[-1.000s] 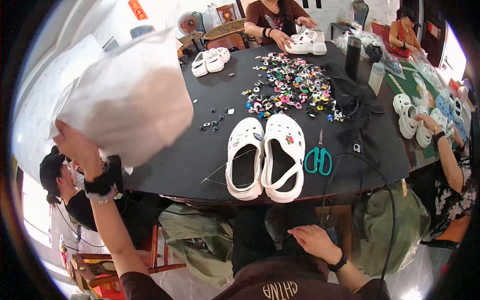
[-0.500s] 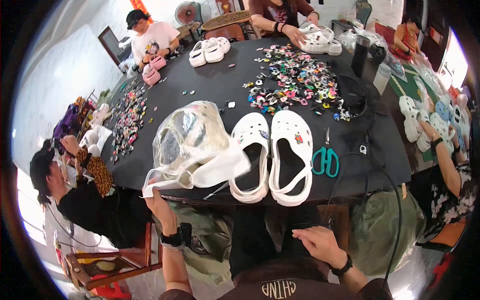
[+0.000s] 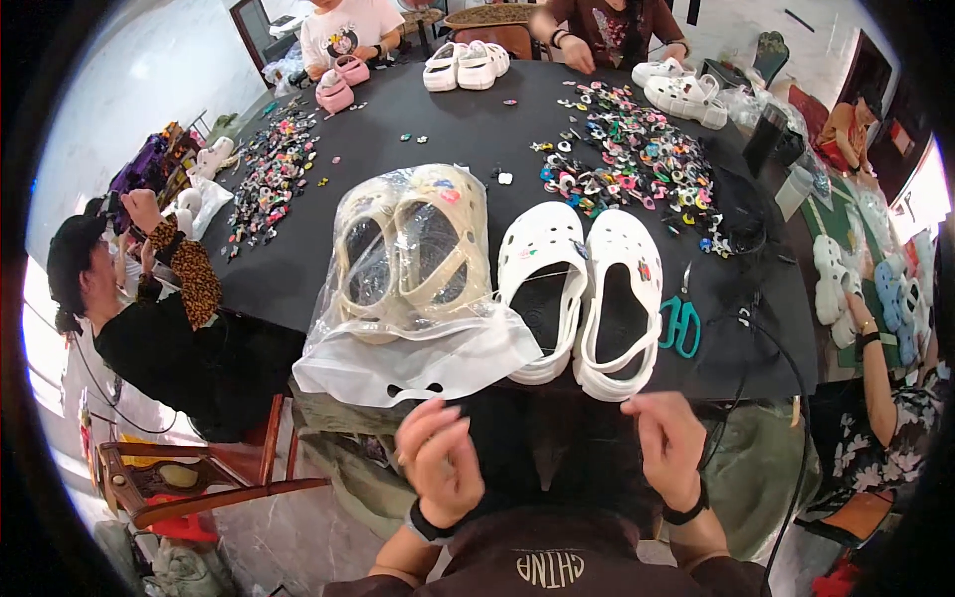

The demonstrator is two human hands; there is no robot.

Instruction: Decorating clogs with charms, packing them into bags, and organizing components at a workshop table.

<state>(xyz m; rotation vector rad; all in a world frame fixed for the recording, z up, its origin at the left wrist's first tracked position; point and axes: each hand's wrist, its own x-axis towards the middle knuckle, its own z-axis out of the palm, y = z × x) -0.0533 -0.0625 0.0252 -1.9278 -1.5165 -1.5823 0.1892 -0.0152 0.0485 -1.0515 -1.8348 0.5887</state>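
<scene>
A pair of white clogs lies side by side at the near edge of the table, heels toward me, with small charms on them. To their left a clear plastic bag holds a pair of beige clogs; its white top edge with a cut-out handle faces me. Below that handle edge hovers my left hand, empty, its fingers loosely bent and apart. My right hand is close to the heel of the right white clog, fingers half bent, with nothing visible in them; whether it touches the clog is unclear.
Teal-handled scissors lie right of the white clogs. Piles of colourful shoe charms cover the far right and left of the black table. Co-workers sit around it with other clogs. A dark cable hangs at the right.
My left hand has let go of the bag and moved right. The bag now lies flatter, showing the beige clogs. My right hand has moved up toward the white clogs. The view has shifted.
</scene>
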